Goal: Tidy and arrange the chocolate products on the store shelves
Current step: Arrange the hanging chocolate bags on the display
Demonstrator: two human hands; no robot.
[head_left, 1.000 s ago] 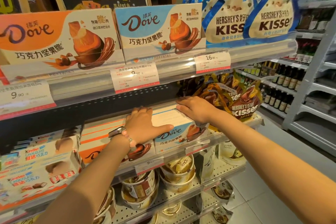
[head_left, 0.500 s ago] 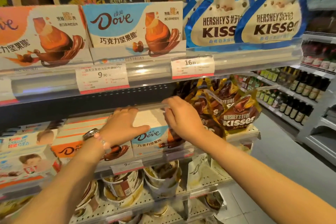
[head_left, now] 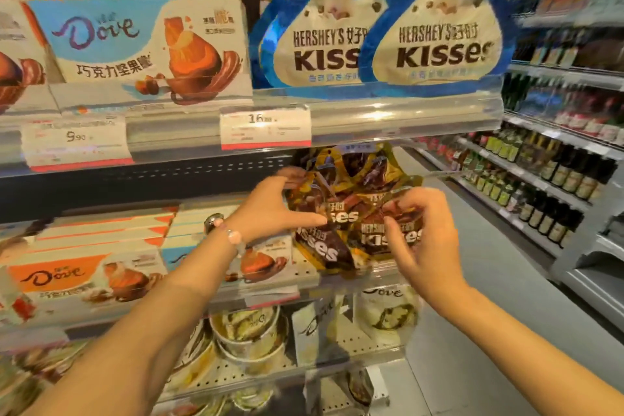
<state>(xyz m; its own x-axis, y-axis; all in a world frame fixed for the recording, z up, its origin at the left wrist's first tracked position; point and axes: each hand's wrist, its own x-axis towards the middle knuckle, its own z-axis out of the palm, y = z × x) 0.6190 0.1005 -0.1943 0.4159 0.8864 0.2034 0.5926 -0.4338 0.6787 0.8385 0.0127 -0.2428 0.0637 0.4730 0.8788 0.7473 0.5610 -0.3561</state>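
Several brown-and-gold Hershey's Kisses bags (head_left: 368, 176) stand bunched at the right end of the middle shelf (head_left: 304, 272). My left hand (head_left: 273, 209) holds the bunch from the left, thumb across the front and fingers behind. On the right side, my right hand (head_left: 425, 233) grips the front bag (head_left: 373, 240), fingers curled over it. Flat Dove boxes, orange (head_left: 84, 277) and blue (head_left: 266, 260), lie stacked to the left of the bags.
On the upper shelf stand a blue Dove box (head_left: 145, 47) and white-and-blue Kisses bags (head_left: 439, 44) behind a clear rail with price tags (head_left: 265, 127). Dove tubs (head_left: 246, 331) and pouches (head_left: 388, 311) fill the lower shelf. Bottles (head_left: 540, 179) line the aisle shelves at right.
Both hands have left the blue Dove boxes and moved right to the brown Kisses bags, taking hold of them. The view has swung right.
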